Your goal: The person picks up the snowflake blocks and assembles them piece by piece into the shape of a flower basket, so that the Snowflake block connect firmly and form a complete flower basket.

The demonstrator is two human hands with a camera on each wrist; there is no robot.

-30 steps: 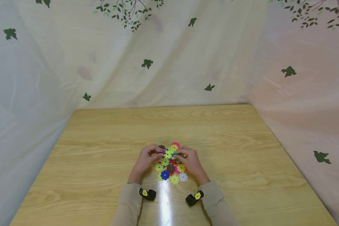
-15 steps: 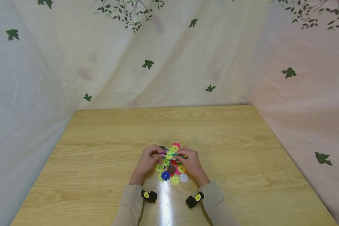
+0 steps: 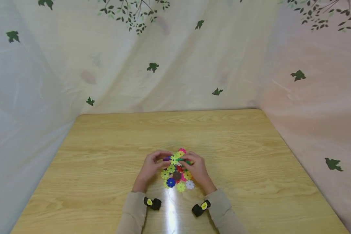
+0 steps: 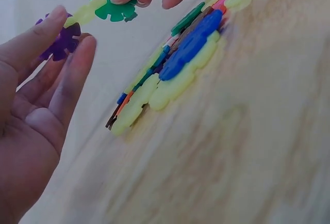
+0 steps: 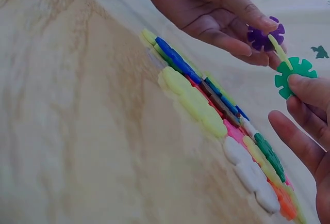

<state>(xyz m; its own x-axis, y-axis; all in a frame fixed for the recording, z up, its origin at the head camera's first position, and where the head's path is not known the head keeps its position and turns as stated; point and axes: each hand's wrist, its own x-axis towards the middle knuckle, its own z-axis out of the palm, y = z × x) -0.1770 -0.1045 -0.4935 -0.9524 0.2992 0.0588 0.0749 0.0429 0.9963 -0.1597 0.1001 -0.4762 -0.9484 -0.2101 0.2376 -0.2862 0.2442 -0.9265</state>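
In the head view my left hand (image 3: 150, 167) and right hand (image 3: 197, 167) meet above a pile of notched, flower-shaped plastic discs. My left thumb and fingers pinch a purple disc (image 4: 64, 42). Between my right thumb and fingers is a green disc (image 5: 299, 75). A pale yellow disc (image 4: 86, 12), seen nearly edge-on in the wrist views, bridges the two and appears slotted into both. The joined discs are held off the table. Nearest me in the pile lie a blue disc (image 3: 171, 182), a yellow disc (image 3: 180, 187) and a white disc (image 3: 189, 184). My fingers hide part of the pile's far side.
The pile rests on a wood-grain table (image 3: 111, 139), with a brown disc (image 3: 176, 176) among several overlapping colours. Pale curtains (image 3: 181, 48) printed with leaves and birds hang behind and at both sides. A black wrist camera (image 3: 155, 204) sits on each sleeve.
My left fingers have shifted slightly and now cover the brown disc at the pile's back left. Both hands keep their pinch on the purple and green discs. The pile looks the same.
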